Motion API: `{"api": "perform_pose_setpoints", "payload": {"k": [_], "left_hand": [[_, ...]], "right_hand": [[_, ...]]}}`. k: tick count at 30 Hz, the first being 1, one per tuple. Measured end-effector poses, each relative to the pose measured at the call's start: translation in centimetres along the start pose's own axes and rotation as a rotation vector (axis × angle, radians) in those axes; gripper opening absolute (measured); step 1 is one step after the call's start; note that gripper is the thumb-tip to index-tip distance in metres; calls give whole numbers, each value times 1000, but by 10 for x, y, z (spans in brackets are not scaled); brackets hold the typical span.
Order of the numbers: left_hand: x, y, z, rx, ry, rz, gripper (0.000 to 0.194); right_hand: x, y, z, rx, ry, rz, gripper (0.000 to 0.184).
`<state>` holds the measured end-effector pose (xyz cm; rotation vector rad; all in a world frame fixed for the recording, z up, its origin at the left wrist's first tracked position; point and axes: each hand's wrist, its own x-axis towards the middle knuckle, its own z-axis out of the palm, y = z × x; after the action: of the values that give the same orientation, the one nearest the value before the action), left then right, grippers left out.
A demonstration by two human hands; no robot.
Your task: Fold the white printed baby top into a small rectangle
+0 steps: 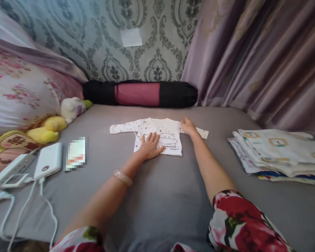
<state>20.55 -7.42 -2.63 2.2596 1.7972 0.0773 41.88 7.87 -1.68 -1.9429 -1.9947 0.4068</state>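
A small white baby shirt (168, 131) with a cartoon print lies spread flat on the grey bed sheet (157, 196), sleeves out to both sides. My left hand (150, 145) rests flat on the shirt's lower left part, fingers spread, a pale bangle on its wrist. My right hand (188, 126) lies on the shirt's right shoulder by the sleeve, fingers curled slightly down onto the cloth; whether it pinches the fabric does not show.
A stack of folded printed cloths (278, 154) sits at the right. At the left lie a white power bank (48, 161), a phone (76, 153), cables and plush toys (55, 124). A black and pink bolster (140, 93) lies against the wall; curtains hang at the right.
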Motion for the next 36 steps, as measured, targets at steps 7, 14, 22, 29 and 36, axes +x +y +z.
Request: {"api": "perform_pose_setpoints", "payload": {"k": [7, 14, 22, 29, 36], "left_hand": [[4, 2, -14, 62, -64, 10, 84], [13, 2, -28, 113, -74, 44, 75], [41, 15, -49, 282, -13, 17, 49], [89, 23, -35, 73, 45, 82, 36], [134, 31, -11, -122, 108, 216, 47]], "right_hand": [[-2, 46, -22, 36, 68, 234, 54], [2, 79, -42, -121, -65, 196, 42], [0, 103, -63, -169, -174, 253, 33], [3, 108, -64, -158, -207, 279, 22], [-1, 101, -59, 317, -13, 246, 12]]}}
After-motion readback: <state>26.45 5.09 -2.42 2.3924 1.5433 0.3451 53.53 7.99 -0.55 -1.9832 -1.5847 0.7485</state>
